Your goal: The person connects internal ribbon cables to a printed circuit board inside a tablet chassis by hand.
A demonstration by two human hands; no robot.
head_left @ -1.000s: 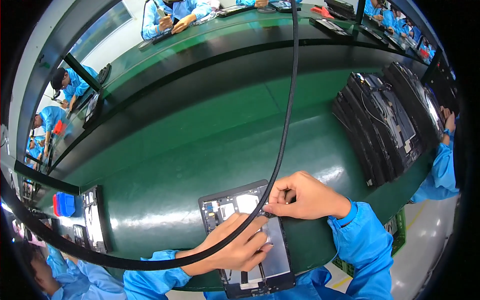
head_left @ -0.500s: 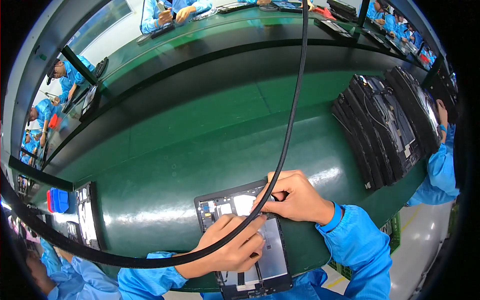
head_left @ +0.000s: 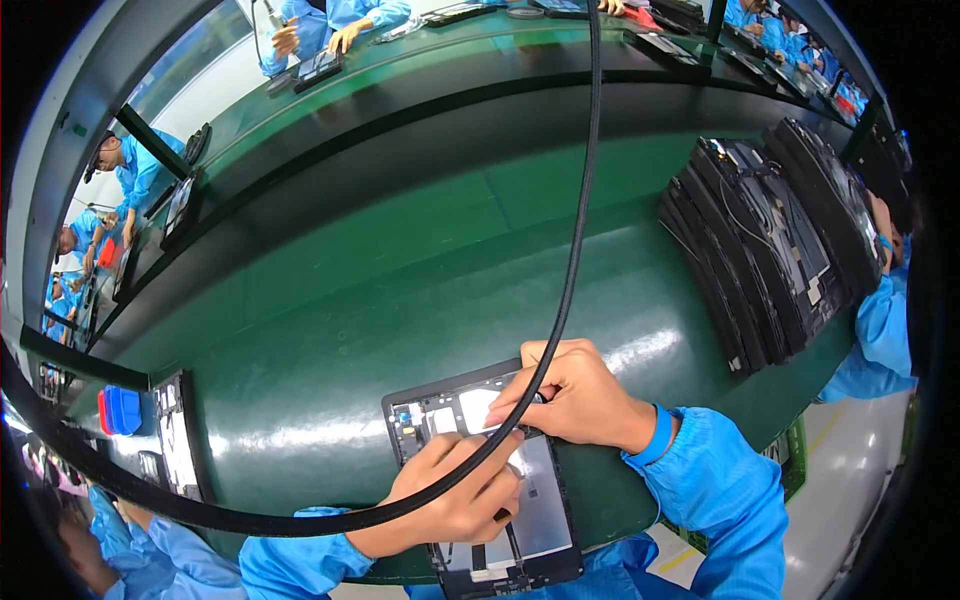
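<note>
While the long green table runs off in a curve toward other people in blue coats, the work at this station centres on one opened tablet, lying flat at the near edge of the table with its back cover off and its insides facing up. Taking that tablet as the landmark: well apart to its right, a row of similar dark units leans stacked on edge; to its left, at the table's edge, lie a dark flat unit and, beyond it, a small blue tray. A thick black cable hangs across the view in front of the tablet and both hands.

By the look of it the job is mid-way. The tablet's frame is bare, a pale metal plate shows over its lower half, and small parts sit along its upper edge, so the unit seems open for fitting rather than closed up; no cover is on it.

The left hand lies over the middle of the tablet, fingers loosely curled and pressing down, index finger stretched toward the upper part; whether it pinches anything I cannot tell. The right hand rests on the tablet's upper right corner, fingers bunched tight as if nipping something small, too small to make out.
</note>
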